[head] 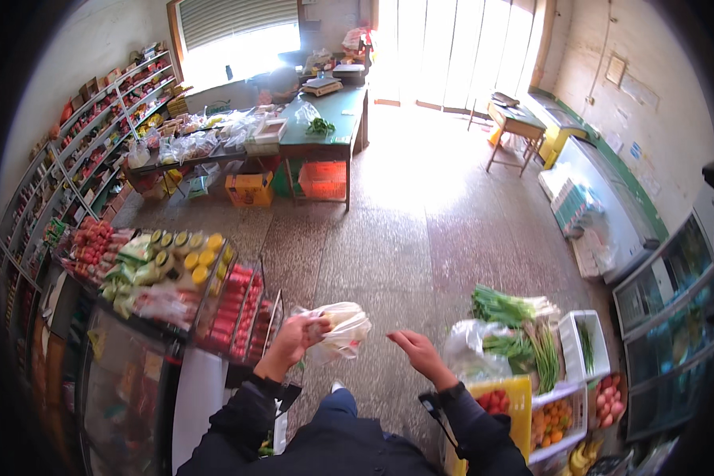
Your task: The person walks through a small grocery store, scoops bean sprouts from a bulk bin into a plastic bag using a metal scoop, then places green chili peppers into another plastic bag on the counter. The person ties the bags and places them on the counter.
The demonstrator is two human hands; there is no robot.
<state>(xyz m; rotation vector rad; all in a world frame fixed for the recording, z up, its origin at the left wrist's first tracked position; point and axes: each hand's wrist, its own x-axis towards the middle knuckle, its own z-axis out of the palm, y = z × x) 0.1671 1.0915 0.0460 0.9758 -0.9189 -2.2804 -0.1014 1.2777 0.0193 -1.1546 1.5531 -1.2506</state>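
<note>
My left hand point(294, 339) grips the gathered top of a clear plastic bag point(339, 330) with something pale inside. The bag hangs in front of my body, over the stone-patterned floor, and its contents are too blurred to name. To the right of it, my right hand point(421, 356) is held out in the air with nothing in it, its fingers loosely extended towards the bag. A clear plastic bag on the produce pile point(473, 345) lies nearest to that hand.
At left stands a rack of red-wrapped packets point(235, 303), with jars point(199, 273) behind. On the right are green onions point(503, 306), a yellow crate point(520, 410) and a crate of orange fruit point(550, 422). A green-topped table point(297, 128) and chest freezer point(607, 208) stand farther off.
</note>
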